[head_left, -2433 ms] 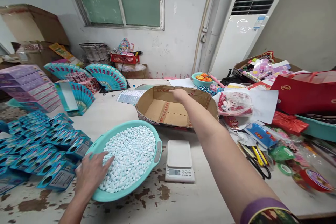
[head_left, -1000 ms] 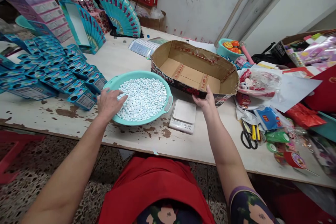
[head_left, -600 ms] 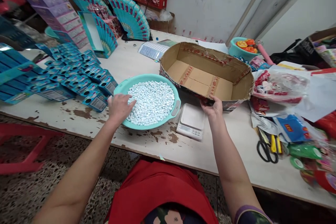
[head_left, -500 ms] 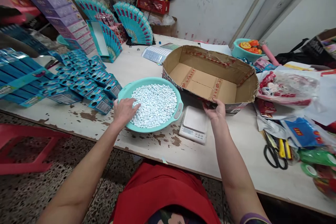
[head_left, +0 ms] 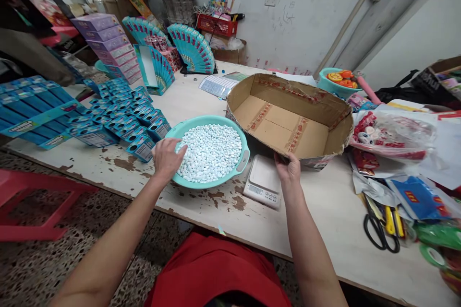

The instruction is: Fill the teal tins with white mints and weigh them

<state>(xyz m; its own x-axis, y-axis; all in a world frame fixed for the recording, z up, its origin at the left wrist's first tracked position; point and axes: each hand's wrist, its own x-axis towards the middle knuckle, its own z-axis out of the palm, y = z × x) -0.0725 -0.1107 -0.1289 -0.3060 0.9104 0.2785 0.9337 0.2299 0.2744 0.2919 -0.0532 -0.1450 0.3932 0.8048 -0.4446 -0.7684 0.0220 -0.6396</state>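
Observation:
My left hand (head_left: 167,157) grips the left rim of a round turquoise bowl (head_left: 207,185), with the thumb on the inner side. Small pale blue-white pellets, perhaps candies, (head_left: 212,151) fill the bowl. My right hand (head_left: 289,169) is closed on the near lower edge of an open, shallow cardboard box (head_left: 277,127); some of its fingers are hidden under the box. Brown tape strips cross the box's bare floor. Between the bowl and my right hand lies a white digital scale (head_left: 263,180), its top partly below the box edge.
Small turquoise cartons (head_left: 122,115) crowd the table's left side, with stacked purple boxes (head_left: 108,45) and fan-shaped displays (head_left: 192,48) behind. On the right are black-handled scissors (head_left: 380,230), a yellow cutter (head_left: 392,220) and bagged toys (head_left: 392,134). A red stool (head_left: 39,201) stands at left.
The view has tilted up slightly, so the table sits lower in the picture. Both hands keep their hold, on the bowl and on the box; the right hand has shifted slightly left.

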